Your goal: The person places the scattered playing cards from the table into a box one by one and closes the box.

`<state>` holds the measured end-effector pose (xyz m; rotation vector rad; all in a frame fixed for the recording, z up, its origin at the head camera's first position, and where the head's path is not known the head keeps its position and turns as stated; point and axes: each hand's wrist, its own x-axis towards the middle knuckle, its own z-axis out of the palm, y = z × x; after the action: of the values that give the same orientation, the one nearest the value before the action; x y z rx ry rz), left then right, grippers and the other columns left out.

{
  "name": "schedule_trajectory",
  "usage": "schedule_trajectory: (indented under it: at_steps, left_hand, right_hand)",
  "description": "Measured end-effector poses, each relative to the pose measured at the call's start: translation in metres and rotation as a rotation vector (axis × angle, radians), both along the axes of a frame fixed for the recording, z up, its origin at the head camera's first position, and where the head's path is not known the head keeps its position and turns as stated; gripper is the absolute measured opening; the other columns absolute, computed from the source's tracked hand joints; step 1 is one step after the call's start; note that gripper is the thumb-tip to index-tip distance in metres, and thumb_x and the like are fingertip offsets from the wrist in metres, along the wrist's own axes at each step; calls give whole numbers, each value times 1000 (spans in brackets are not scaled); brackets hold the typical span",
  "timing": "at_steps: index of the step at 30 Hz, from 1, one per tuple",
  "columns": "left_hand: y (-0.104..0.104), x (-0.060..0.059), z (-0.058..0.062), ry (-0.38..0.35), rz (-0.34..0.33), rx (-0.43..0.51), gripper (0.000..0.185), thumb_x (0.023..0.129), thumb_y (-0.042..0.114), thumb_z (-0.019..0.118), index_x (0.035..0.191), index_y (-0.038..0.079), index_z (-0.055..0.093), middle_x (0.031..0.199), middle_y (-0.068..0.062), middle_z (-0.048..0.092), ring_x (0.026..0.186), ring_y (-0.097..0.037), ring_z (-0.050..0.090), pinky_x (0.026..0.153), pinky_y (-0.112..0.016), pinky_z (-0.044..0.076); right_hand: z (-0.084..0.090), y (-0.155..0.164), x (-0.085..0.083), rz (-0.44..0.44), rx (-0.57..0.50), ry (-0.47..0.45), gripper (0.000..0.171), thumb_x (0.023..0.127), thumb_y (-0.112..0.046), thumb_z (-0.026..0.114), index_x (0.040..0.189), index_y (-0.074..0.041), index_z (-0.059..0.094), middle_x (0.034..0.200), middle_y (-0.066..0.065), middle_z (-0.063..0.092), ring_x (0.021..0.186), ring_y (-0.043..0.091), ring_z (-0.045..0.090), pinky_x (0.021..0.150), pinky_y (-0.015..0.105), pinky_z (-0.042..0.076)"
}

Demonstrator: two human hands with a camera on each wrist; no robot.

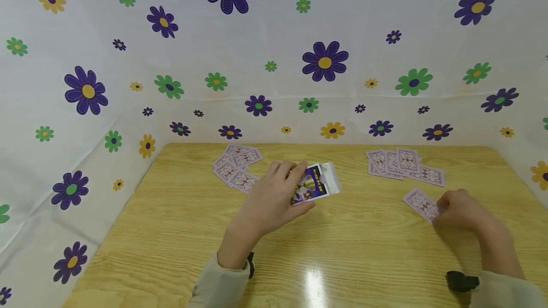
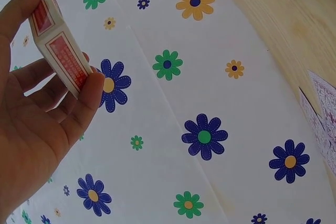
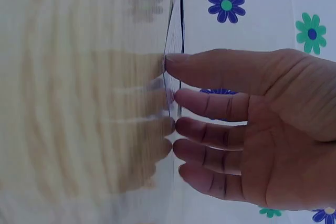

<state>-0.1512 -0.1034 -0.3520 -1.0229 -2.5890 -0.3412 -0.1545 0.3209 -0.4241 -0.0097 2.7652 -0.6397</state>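
My left hand (image 1: pixel 274 198) grips a playing card box (image 1: pixel 316 183) above the middle of the table, its white end flap standing open toward the right. In the left wrist view the thumb and fingers hold the box (image 2: pixel 65 59) by its edges, with red printed panels showing. Low at the right of the table, my right hand (image 1: pixel 466 210) pinches the near end of a playing card (image 1: pixel 420 203), whose patterned back faces up. The right wrist view shows this card (image 3: pixel 168 51) edge-on at the thumb, with the fingertips down at the tabletop.
Overlapping face-down cards (image 1: pixel 231 165) are spread at the back left, partly behind my left hand. Another face-down group (image 1: pixel 391 163) lies at the back right, beyond my right hand. A flower-printed cloth (image 1: pixel 274 37) encloses the wooden table (image 1: pixel 180 232) at the back and sides.
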Motion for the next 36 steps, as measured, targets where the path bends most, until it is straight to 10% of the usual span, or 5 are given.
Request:
schedule_trajectory:
  at_steps: [21, 36]
  left_hand:
    - [0, 1, -4, -19, 7, -12, 75, 87, 46, 74, 143, 4, 47, 123, -12, 58, 112, -26, 54, 82, -33, 55]
    - [1, 0, -2, -8, -3, 5, 75, 86, 44, 76, 142, 4, 48, 122, -13, 58, 111, -27, 55, 83, -33, 55]
  right_hand:
    - [-2, -2, -3, 29, -119, -81, 43, 76, -13, 78, 106, 8, 54, 91, 11, 59, 84, 25, 53, 70, 32, 43]
    - [6, -14, 0, -10, -224, 127, 51, 89, -3, 63, 128, 15, 35, 94, 23, 60, 79, 24, 57, 58, 29, 47]
